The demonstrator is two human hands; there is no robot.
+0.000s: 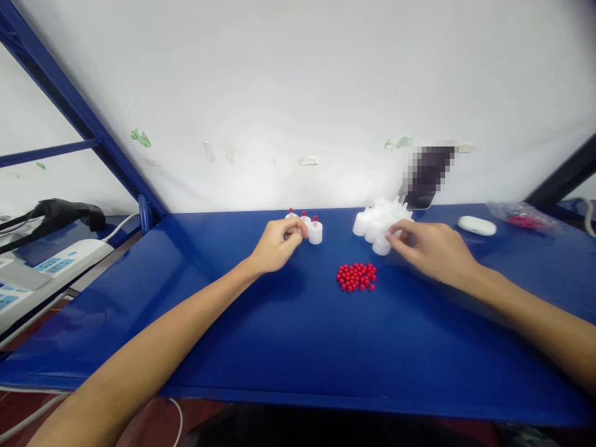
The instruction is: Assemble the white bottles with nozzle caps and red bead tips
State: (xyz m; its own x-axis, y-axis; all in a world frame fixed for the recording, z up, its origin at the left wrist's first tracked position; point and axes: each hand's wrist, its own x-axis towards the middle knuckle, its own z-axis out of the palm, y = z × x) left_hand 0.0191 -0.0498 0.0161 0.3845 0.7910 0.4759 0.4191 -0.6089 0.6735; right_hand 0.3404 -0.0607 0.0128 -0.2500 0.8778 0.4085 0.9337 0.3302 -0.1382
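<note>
On the blue table (279, 335), my left hand (277, 245) is curled with its fingertips on a group of three white caps with red tips (315, 231); the fingers hide one of them. My right hand (428, 248) pinches a plain white cap (380, 244) at the near edge of a heap of white caps (379, 220). A small pile of red beads (356, 277) lies on the table between the two hands, closer to me.
A phone (426, 177) leans on the white wall behind the heap. A white oval case (477, 225) and a clear bag with red pieces (524, 218) lie at the right. A power strip (60, 264) and blue frame bars (69, 99) stand at the left.
</note>
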